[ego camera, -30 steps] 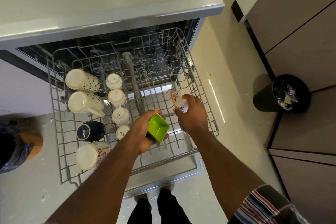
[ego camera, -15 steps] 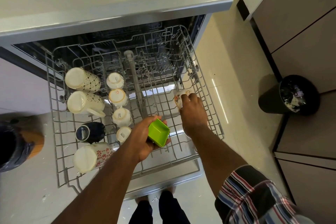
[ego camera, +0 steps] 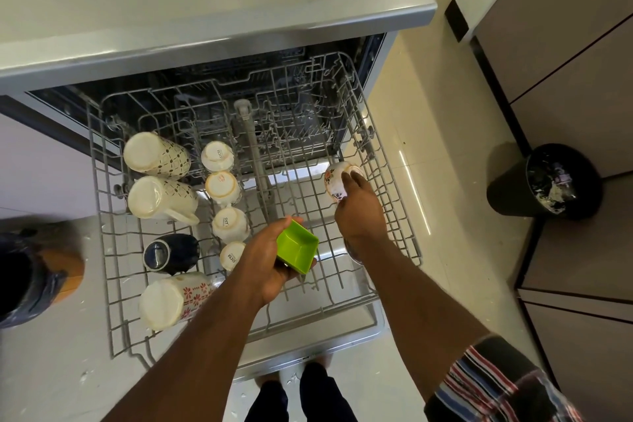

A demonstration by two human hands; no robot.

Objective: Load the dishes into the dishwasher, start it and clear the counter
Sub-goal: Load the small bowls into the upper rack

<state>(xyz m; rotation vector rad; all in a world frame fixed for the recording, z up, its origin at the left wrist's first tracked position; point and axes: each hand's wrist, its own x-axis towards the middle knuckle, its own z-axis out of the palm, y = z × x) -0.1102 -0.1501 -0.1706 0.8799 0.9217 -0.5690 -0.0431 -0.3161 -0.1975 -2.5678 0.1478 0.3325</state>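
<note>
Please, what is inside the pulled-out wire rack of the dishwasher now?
The grey wire rack holds upturned mugs and small white cups along its left side. The right hand holds a floral white cup at its right side. The arms cover parts of the front.

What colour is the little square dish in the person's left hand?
Bright lime green, plain all over; the green dish shows clearly in the head view.

- Right hand (ego camera: 359,212) grips a flowered cup (ego camera: 337,181), bottom up, at the right side of the pulled-out dishwasher rack (ego camera: 397,216).
- Left hand (ego camera: 270,260) holds a green square bowl (ego camera: 297,250) above the rack's middle.
- Upturned mugs (ego camera: 161,197) and small cups (ego camera: 222,186) fill the rack's left side.
- A black bin (ego camera: 544,181) stands on the floor, right.
</note>
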